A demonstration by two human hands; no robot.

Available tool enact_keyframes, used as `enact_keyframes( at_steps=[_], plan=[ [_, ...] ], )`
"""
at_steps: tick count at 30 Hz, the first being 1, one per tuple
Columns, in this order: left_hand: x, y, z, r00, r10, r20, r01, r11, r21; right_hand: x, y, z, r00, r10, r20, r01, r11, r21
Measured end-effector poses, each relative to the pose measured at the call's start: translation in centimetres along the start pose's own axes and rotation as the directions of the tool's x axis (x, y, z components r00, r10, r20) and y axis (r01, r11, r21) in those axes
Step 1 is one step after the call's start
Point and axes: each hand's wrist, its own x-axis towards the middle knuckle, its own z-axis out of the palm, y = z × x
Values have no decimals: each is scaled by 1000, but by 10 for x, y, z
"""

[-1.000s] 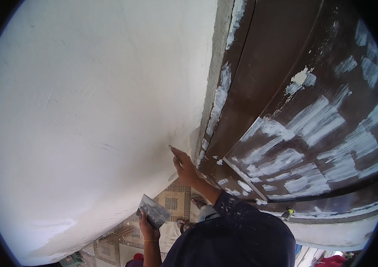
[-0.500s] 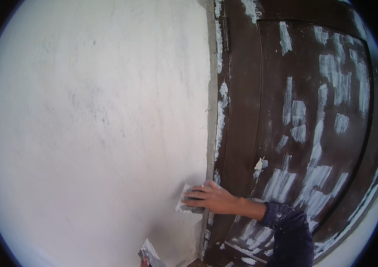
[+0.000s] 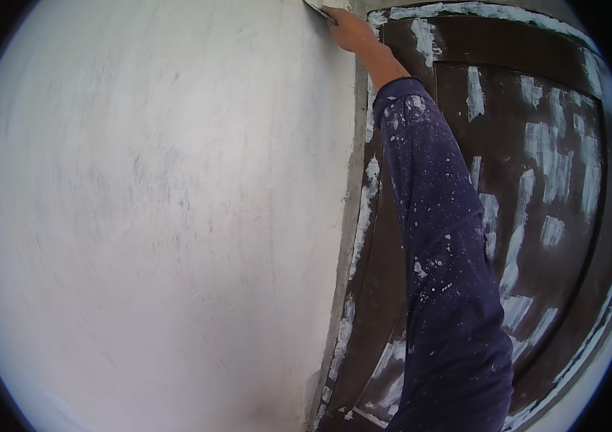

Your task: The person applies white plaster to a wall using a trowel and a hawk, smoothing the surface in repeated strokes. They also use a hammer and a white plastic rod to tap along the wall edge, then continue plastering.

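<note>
My right hand (image 3: 351, 30) is raised to the top of the view with its fingers closed around a putty knife (image 3: 316, 10). The blade lies at a slant against the white wall (image 3: 176, 180), close to the wall's right edge, and part of it is cut off by the frame. Stretching up from the lower right, my right arm in a dark blue sleeve (image 3: 450, 252) speckled with white covers part of the dark brown door (image 3: 565, 281). My left hand is out of view.
White filler patches (image 3: 554, 169) streak the door panel, and more filler (image 3: 365, 209) runs down its frame. A bare grey strip (image 3: 345, 245) separates wall and door frame. Grey smudges mark the wall.
My right hand has swept upward along the wall's edge with the putty knife. The left hand and its white-smeared blade have dropped out of view. The view has tilted up slightly.
</note>
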Motion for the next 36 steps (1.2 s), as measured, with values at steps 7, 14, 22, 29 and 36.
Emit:
enact_keyframes(
  at_steps=[7,14,22,29,36],
  plan=[
    [-9,3,-12,999,-26,-42,24,998,-53,-119,-24,-13,993,14,117,-5,997,-73],
    [-29,11,-21,997,29,-77,-28,999,16,-298,-95,-29,968,100,229,-110,993,31],
    [-32,-17,-58,992,-129,15,126,933,-337,-495,-174,-23,887,230,401,-276,960,58],
    [-63,-26,-67,991,-129,-34,114,951,-287,-662,-228,-15,798,333,503,-405,913,38],
    [-75,-24,-68,986,-137,-94,106,954,-279,-788,-294,-22,711,440,548,-544,839,31]
  ],
)
